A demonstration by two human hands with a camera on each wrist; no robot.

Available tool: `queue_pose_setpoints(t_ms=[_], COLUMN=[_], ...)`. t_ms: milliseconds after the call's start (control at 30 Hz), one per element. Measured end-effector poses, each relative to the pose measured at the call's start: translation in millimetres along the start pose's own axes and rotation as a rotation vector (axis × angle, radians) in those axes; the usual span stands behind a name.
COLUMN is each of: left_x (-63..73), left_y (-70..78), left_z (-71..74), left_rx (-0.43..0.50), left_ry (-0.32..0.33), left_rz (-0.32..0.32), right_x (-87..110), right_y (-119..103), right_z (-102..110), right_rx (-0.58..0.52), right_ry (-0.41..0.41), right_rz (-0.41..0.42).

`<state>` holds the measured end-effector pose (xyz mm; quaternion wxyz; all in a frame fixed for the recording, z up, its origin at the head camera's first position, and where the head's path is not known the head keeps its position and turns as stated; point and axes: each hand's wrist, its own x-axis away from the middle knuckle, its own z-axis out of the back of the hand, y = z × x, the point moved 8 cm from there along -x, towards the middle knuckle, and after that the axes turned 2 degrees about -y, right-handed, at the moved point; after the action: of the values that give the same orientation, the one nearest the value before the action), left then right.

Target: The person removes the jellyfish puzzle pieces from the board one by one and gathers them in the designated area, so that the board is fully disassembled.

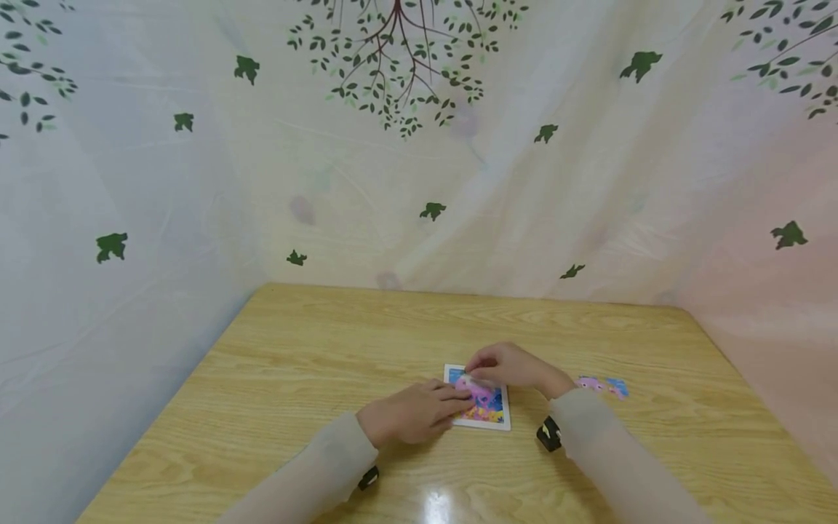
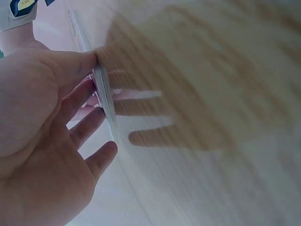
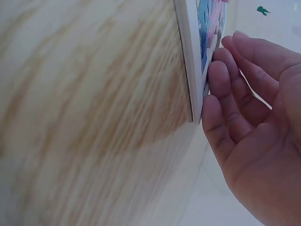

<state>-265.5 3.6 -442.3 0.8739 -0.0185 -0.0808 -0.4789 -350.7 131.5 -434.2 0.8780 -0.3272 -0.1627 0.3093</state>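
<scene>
A small jigsaw puzzle board [image 1: 487,415] with a white border and a pink, blue and yellow picture lies on the wooden table. My left hand [image 1: 419,411] rests over its left side, fairly straight fingers on the picture. In the left wrist view, the thumb of my left hand [image 2: 51,103] touches the board's edge [image 2: 104,96]. Over the board's upper part, my right hand [image 1: 507,365] pinches what looks like a puzzle piece, mostly hidden by the fingers. Bent fingers of my right hand [image 3: 254,94] hover close against the board [image 3: 192,70] in the right wrist view.
Loose puzzle pieces [image 1: 617,388] in pink and blue lie on the table to the right, partly behind the right forearm. The wooden table [image 1: 314,342] meets a pale curtain [image 1: 366,182] printed with leaves at the back and sides.
</scene>
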Motion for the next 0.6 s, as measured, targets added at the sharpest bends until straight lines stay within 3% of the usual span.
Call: queue_pose_setpoints(t_ms=[200,600], left_x=[2.1,3.3], left_y=[2.8,1.7], left_z=[3.6,3.0], left_rx=[-0.016,-0.005], left_ry=[0.028,0.021], left_rz=[-0.021,-0.019], right_x=[-3.1,-3.5], right_y=[0.9,-2.4], right_z=[0.5,1.7], right_rx=[0.008,0.020], right_ry=[0.006,0.007], right_rz=[-0.021,-0.063])
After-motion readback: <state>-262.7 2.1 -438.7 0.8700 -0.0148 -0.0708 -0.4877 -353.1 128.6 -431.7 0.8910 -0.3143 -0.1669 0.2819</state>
